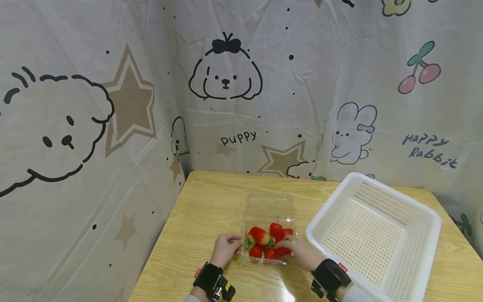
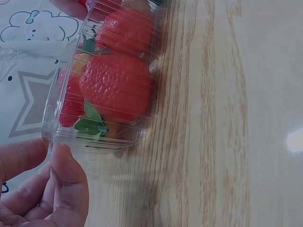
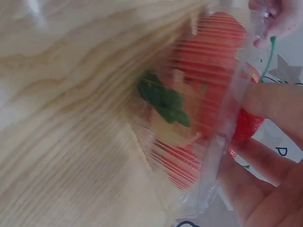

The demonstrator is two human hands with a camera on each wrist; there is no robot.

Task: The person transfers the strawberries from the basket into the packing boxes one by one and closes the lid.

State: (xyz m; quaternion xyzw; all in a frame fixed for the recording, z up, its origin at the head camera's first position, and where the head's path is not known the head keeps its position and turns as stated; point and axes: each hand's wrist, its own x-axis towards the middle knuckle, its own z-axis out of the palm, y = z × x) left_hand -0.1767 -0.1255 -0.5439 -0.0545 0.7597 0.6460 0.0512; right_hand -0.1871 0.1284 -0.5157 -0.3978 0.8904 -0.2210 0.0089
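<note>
A clear plastic clamshell box stands on the table, lid folded back, with several strawberries and a red cherry-like fruit with a thin stem inside. My left hand is at the box's left side. Its thumb and index finger pinch the rim corner, as the left wrist view shows. Over the right front of the box, my right hand reaches in past the rim. Its spread thumb and fingers hold a red strawberry between them; the fingertips are partly hidden.
A large white plastic basket with a perforated bottom sits right of the box, close to my right forearm. The wooden table ends at a patterned cloth behind and to the left. Both wrists wear black camera straps.
</note>
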